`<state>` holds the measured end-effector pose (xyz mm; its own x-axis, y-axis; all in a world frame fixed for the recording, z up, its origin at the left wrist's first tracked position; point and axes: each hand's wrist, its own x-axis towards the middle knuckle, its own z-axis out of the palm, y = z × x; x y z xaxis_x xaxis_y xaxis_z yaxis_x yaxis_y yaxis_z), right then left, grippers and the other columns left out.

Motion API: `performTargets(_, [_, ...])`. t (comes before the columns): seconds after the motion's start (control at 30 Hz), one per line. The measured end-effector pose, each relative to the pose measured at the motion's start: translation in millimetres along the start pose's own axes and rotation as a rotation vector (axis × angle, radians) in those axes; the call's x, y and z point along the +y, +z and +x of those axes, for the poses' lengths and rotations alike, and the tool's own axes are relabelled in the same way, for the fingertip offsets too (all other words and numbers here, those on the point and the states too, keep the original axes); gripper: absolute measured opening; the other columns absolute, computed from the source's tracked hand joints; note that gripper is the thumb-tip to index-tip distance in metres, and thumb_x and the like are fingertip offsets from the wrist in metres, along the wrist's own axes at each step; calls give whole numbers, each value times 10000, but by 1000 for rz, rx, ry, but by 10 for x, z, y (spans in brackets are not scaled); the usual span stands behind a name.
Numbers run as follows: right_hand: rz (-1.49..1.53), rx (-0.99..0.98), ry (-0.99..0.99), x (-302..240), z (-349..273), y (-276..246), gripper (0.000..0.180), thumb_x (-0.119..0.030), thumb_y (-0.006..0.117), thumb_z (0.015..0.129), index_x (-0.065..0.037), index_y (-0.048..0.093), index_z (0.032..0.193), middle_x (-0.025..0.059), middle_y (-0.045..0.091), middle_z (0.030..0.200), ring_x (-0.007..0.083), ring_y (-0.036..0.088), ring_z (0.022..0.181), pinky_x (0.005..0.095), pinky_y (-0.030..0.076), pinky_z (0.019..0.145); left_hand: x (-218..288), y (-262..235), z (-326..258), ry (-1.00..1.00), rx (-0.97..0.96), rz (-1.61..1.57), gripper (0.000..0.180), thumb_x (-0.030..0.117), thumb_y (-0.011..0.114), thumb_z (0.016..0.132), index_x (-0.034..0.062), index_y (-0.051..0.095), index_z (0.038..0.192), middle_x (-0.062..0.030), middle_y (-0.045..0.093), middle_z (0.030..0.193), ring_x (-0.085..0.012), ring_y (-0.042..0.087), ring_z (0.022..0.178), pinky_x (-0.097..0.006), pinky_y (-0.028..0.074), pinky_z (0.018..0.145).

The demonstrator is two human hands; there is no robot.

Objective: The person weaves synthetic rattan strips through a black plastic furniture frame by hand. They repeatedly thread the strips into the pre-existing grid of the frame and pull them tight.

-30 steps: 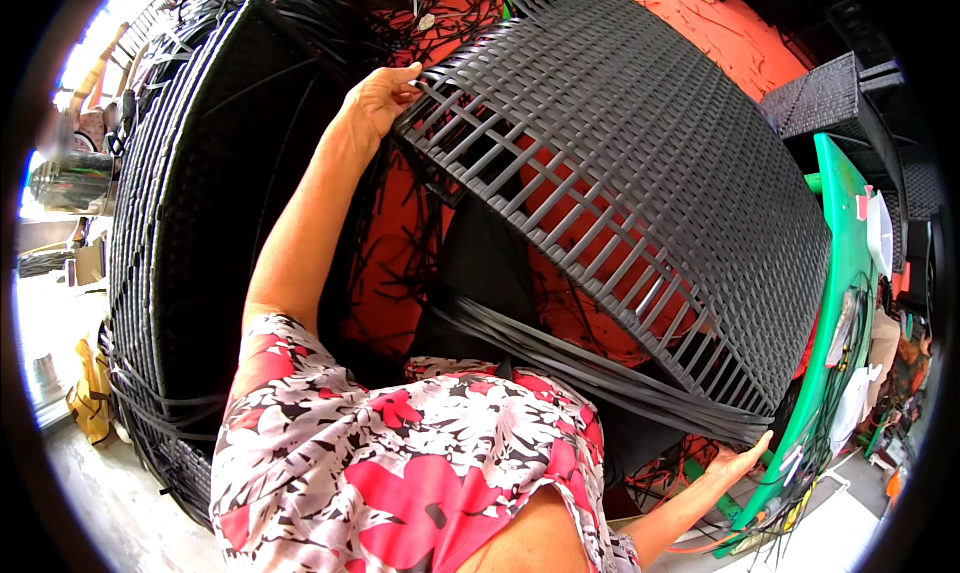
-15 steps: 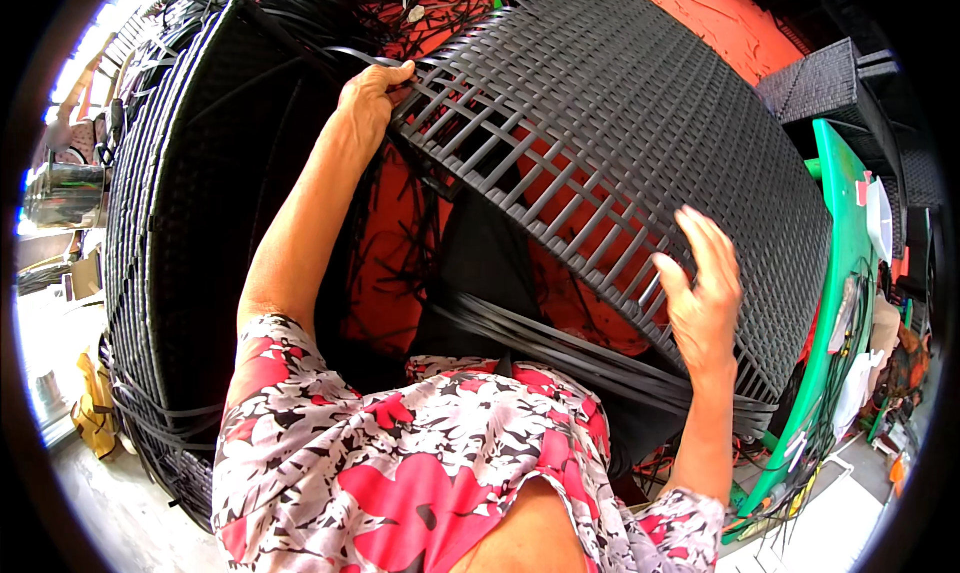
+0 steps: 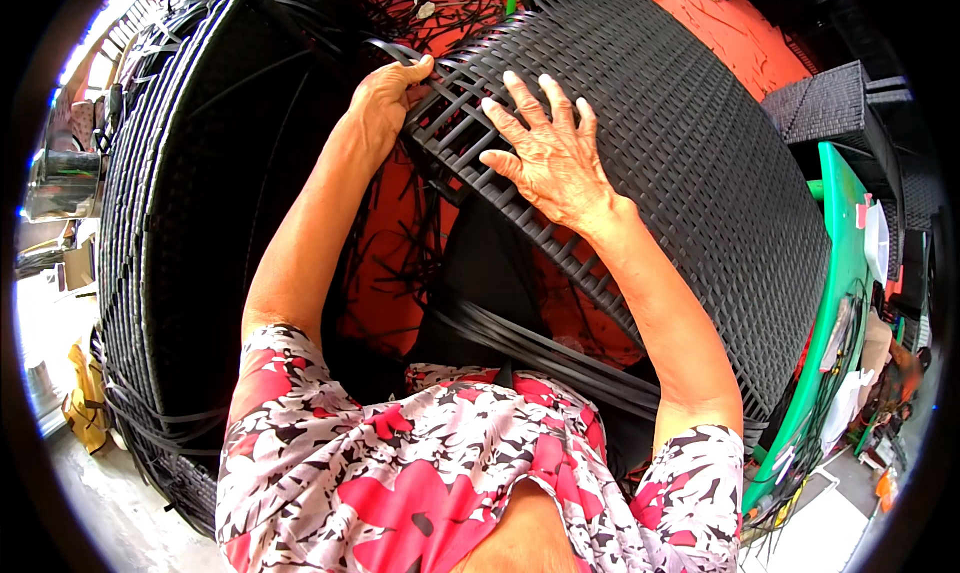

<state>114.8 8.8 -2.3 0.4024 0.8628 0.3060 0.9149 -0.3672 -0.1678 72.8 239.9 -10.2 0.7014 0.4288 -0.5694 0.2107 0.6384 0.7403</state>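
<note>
A large black woven panel (image 3: 690,163) of flat plastic strips lies slanted before me. Along its near edge, bare crosswise slats show gaps in the weave. My left hand (image 3: 385,103) is closed at the panel's upper left corner, its thumb against a flat black plastic strip (image 3: 395,49) there; its other fingers are mostly hidden. With fingers spread, my right hand (image 3: 550,163) rests over the weave near the bare slats, close to that corner. A bundle of black strips (image 3: 520,338) runs under the panel's near edge, in front of my body.
Another tall black woven piece (image 3: 135,243) stands at my left. Loose black strip ends (image 3: 470,13) litter the red surface beyond. A green plastic table edge (image 3: 830,323) with cords and scraps borders the right. More woven furniture (image 3: 825,103) stands at the far right.
My right hand has moved left and away from me, from above the panel's lower right to its upper left. My left hand stays at the corner.
</note>
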Motion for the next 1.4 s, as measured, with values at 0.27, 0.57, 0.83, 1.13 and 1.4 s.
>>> performTargets(0.27, [7,-106,48,12,123,118,598,-576,364,933,-168,478,1356,126,306,1486,379,268,1345,657,183,1036,-24,-53,87,-47,-19,52,185,231,635,898,49,608,882,-86,642,812,-192,619,653,-379,576,590])
performTargets(0.57, [-27,-80,127,-26,164,161,600,-595,358,926,-197,466,1363,177,338,1453,368,282,1330,642,200,1030,-21,33,-25,15,0,25,144,210,633,899,70,605,887,-72,647,820,-192,601,679,-379,555,556])
performTargets(0.83, [-45,-44,163,-16,257,226,578,-503,492,906,-174,438,1378,148,348,1448,366,277,1316,635,212,1015,-40,-6,38,-17,-18,9,166,217,669,870,59,621,869,-84,648,828,-213,617,706,-414,564,611])
performTargets(1.13, [-130,-9,136,62,378,288,424,-360,529,921,-254,489,1330,85,399,1418,344,349,1250,547,315,922,-85,-13,123,-7,10,2,176,214,665,873,44,616,864,-106,655,790,-242,646,681,-426,568,633])
performTargets(1.4, [768,272,217,582,326,-254,437,-360,502,954,-37,535,1246,174,628,1130,337,580,1050,368,442,931,-76,-115,321,17,-18,16,232,245,641,891,17,620,851,-125,664,802,-245,650,715,-429,578,677])
